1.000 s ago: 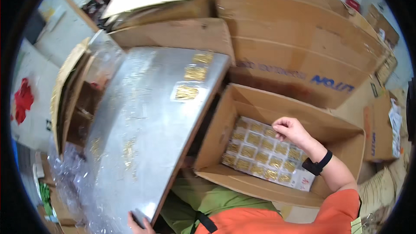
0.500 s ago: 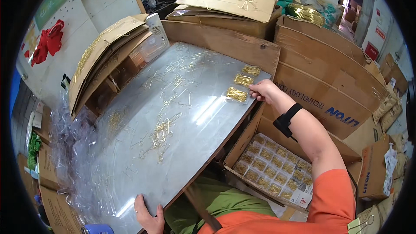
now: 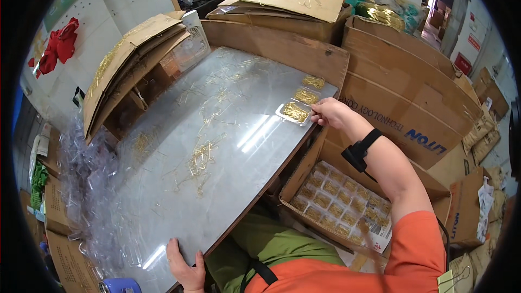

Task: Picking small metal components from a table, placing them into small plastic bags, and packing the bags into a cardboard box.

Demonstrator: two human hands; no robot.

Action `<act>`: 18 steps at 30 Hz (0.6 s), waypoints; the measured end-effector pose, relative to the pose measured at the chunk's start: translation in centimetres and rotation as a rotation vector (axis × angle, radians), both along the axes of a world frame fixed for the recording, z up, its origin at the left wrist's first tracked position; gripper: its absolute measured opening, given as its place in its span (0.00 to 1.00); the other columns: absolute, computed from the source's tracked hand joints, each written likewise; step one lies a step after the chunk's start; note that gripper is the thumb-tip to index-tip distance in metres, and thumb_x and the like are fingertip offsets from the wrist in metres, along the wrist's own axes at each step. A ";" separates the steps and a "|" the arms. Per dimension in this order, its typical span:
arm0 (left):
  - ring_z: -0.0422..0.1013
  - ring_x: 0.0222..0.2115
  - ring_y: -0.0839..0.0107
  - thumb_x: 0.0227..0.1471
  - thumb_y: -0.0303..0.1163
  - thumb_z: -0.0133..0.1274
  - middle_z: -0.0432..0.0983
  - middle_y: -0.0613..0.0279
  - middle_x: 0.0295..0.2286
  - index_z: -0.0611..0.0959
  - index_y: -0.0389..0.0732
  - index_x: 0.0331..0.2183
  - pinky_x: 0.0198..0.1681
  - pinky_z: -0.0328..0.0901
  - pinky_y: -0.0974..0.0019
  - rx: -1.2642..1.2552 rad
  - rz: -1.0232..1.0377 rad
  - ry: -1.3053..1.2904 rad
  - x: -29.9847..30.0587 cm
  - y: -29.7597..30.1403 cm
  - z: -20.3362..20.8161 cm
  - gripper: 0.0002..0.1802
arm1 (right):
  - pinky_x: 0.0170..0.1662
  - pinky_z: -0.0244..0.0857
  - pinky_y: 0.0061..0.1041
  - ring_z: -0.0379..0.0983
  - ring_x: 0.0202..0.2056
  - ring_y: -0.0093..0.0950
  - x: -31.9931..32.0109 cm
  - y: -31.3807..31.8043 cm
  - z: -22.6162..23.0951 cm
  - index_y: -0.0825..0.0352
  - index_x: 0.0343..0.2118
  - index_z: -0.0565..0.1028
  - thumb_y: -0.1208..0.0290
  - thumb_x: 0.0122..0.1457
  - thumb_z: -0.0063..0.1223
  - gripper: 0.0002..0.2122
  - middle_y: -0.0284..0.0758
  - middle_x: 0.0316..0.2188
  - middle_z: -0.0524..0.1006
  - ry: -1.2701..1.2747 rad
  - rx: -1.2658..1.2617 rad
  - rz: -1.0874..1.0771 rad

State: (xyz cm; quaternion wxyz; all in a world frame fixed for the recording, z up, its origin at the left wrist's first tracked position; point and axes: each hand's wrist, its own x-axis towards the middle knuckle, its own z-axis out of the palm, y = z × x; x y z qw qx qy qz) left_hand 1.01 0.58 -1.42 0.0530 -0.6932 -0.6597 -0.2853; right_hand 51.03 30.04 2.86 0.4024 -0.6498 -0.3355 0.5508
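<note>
Packs (image 3: 296,112): three on table (image 3: 179,211); right hand (image 3: 329,112) alongside.

The right hand (image 3: 327,113) is outstretched, fingers bent; the left hand (image 3: 186,267) spreads its thumb.

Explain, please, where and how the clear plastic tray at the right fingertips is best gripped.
Probably pinch the right rim of the clear plastic tray, coming from the right, where the right hand is: the tray lies flat near the right edge of the metal tabletop, with its rim outside the heaped gold-coloured wire pieces.
</note>
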 end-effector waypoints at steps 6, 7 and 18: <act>0.66 0.56 0.40 0.55 0.38 0.58 0.70 0.36 0.55 0.69 0.26 0.58 0.61 0.59 0.49 -0.009 0.002 -0.018 0.3 -0.2 0.3 0.35 | 0.26 0.65 0.16 0.71 0.26 0.18 3.9 -8.0 -0.9 0.63 0.35 0.73 0.68 0.71 0.48 0.07 0.28 0.28 0.75 0.207 0.142 0.135; 0.66 0.56 0.41 0.56 0.37 0.57 0.70 0.37 0.55 0.69 0.26 0.58 0.61 0.59 0.50 -0.019 0.007 -0.022 0.1 -0.3 0.0 0.35 | 0.25 0.64 0.15 0.71 0.25 0.17 4.9 -10.1 -1.5 0.62 0.35 0.72 0.67 0.71 0.48 0.07 0.27 0.28 0.75 0.278 0.162 0.151; 0.63 0.61 0.49 0.63 0.31 0.50 0.67 0.40 0.58 0.67 0.25 0.61 0.66 0.55 0.53 -0.073 0.004 0.055 -2.4 0.0 -1.7 0.29 | 0.38 0.67 0.19 0.72 0.33 0.19 20.5 -36.3 -22.8 0.58 0.37 0.68 0.64 0.71 0.48 0.06 0.28 0.32 0.76 0.280 -0.197 0.051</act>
